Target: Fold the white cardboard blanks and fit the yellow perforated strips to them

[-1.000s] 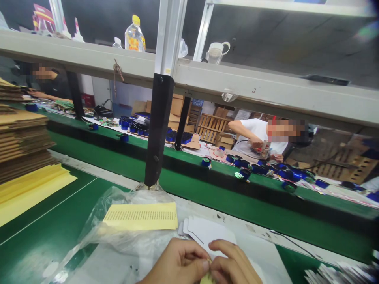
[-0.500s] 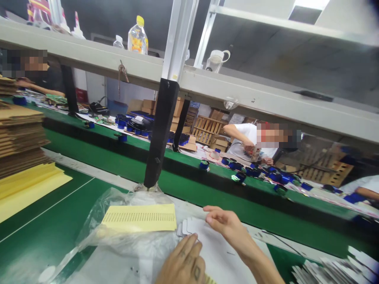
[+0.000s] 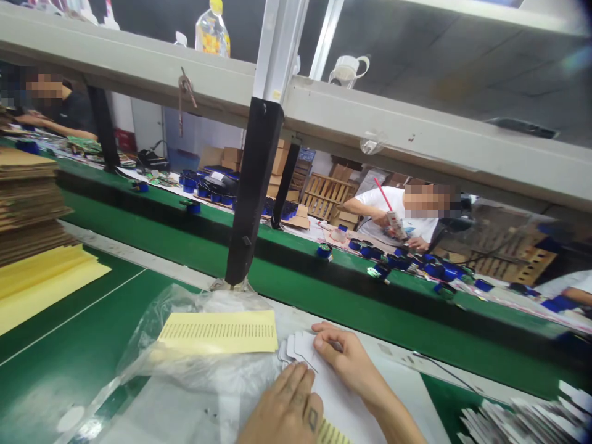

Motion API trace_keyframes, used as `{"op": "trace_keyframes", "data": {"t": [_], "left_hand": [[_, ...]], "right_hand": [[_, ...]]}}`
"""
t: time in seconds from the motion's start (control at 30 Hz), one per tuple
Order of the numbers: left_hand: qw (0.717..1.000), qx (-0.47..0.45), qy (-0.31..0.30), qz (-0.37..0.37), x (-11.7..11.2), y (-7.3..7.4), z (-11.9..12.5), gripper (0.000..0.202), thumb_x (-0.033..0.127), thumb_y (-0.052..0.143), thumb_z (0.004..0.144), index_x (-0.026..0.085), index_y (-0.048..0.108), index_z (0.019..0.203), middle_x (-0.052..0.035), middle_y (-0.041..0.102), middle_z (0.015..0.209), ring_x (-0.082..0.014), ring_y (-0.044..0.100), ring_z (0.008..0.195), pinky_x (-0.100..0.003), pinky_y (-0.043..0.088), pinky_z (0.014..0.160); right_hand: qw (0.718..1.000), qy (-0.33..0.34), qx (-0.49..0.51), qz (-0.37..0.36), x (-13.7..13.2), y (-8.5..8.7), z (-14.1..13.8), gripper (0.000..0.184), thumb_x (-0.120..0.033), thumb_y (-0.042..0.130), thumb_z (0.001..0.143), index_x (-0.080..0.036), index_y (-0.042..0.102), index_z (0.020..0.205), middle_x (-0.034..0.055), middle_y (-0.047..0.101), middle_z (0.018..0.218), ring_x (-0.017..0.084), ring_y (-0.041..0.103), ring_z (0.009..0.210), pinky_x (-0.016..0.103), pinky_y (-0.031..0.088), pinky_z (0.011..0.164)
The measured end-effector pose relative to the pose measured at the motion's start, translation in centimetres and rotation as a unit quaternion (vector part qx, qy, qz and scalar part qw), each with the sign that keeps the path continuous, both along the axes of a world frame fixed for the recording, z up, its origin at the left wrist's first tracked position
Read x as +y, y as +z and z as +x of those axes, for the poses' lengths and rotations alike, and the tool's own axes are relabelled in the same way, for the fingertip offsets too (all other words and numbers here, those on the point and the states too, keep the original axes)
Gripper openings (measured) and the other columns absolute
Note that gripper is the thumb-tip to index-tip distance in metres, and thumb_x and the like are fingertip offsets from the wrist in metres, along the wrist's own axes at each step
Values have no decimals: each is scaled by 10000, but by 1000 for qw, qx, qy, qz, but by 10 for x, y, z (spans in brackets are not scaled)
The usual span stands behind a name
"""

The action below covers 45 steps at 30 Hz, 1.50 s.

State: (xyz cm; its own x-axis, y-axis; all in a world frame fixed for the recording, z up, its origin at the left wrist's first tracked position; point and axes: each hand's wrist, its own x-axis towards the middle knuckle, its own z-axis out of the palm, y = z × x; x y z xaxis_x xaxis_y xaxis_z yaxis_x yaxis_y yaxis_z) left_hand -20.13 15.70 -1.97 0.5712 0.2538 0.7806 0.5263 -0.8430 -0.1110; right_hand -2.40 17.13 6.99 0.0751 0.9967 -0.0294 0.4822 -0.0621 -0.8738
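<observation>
A fanned stack of flat white cards (image 3: pixel 300 346), perhaps folded cartons, lies in front of me. My left hand (image 3: pixel 284 401) rests flat on its near side, fingers stretched out close together. At the right edge of the stack, my right hand (image 3: pixel 346 357) has its thumb and fingers bent onto the top white card. The fingertips' exact hold is partly hidden. A yellow label sheet (image 3: pixel 217 333) with rows of small dark print lies on a clear plastic bag (image 3: pixel 208 376) to the left. Part of another yellow printed strip (image 3: pixel 333 433) shows beside my left hand.
Stacked cardboard (image 3: pixel 28 209) and yellow sheets (image 3: pixel 46 283) stand at left. White folded pieces (image 3: pixel 522 422) lie at lower right. Beyond a black post (image 3: pixel 252 197) runs a green conveyor (image 3: pixel 296 271) with blue round parts (image 3: pixel 324 250); other people work across it. A shelf (image 3: pixel 416 117) hangs overhead.
My right hand has lowered from above the white cards onto their right edge, its fingers curling in. My left hand stays on the stack. The view has tilted slightly downward.
</observation>
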Motion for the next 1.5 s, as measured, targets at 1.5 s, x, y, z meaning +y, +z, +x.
{"op": "trace_keyframes", "data": {"t": [1.5], "left_hand": [[996, -80, -21, 33, 12, -2, -2, 230, 35, 417, 910, 162, 606, 871, -90, 756, 1048, -205, 723, 1030, -284, 560, 957]], "right_hand": [[996, -27, -85, 6, 3, 14, 16, 214, -283, 840, 554, -207, 805, 750, 71, 795, 882, 317, 710, 896, 396, 524, 849]]}}
